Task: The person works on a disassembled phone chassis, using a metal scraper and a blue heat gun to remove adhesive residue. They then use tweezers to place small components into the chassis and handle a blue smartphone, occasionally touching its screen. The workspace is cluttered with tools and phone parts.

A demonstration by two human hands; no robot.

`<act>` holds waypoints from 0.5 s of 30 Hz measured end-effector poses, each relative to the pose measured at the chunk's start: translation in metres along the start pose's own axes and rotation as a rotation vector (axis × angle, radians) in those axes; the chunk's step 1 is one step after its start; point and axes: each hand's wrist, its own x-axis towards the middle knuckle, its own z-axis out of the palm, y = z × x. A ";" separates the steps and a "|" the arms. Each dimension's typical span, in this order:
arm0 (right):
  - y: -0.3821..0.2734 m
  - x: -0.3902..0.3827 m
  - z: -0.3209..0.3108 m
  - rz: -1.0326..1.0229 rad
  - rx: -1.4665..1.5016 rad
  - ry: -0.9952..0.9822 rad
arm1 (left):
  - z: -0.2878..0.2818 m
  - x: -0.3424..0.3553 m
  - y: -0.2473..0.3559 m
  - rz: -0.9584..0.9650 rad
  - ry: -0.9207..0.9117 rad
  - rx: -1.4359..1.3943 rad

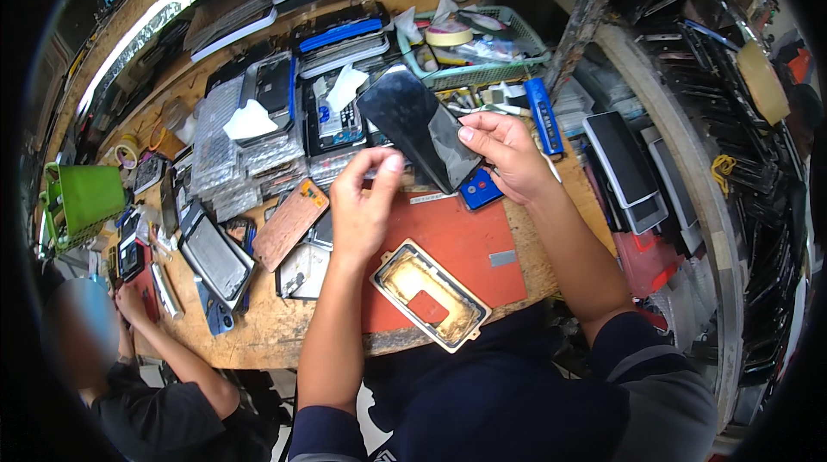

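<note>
1. A dark panel (pixel 418 122) was held at its right edge by the right grip (pixel 510 162), between thumb and fingers; it was tilted and seemingly raised over the far edge of the red mat (pixel 469 234) on the table (pixel 267 341).
2. A slip was judged the nearest risk: only one edge seemed to be pinched, and the smooth face could have been let slide or twist by a loose hold.
3. In the left grip (pixel 360 197), thumb and forefinger were brought close together just beside the panel's opposite edge; whether anything was pinched there, or the edge touched, could not be told. Smudging or flexing could have been caused by a careless press from that side.
4. Near the panel's lower end, a blue box (pixel 480 190) was partly hidden; a scratch could have been caused by contact with it during any lowering.
5. Nearer the body, a cream frame (pixel 412 275) was laid askew on the mat; if dropped, the panel could have been chipped on its rim.
6. The panel was seen to be thin, oblong, black and glossy, with a greyer, wrinkled-looking patch across its lower part, possibly film; no crack could be made out.
</note>
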 end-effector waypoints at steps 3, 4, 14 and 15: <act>0.005 -0.004 0.013 -0.006 -0.078 -0.066 | 0.001 -0.001 0.006 -0.060 -0.057 -0.101; 0.004 -0.006 0.015 -0.012 -0.088 -0.067 | 0.000 -0.002 0.008 -0.089 -0.066 -0.166; 0.004 -0.004 0.024 -0.209 -0.356 0.182 | 0.000 -0.003 0.006 0.110 0.141 0.115; 0.003 -0.003 0.023 -0.271 -0.528 0.298 | -0.002 -0.003 0.006 0.374 0.252 0.449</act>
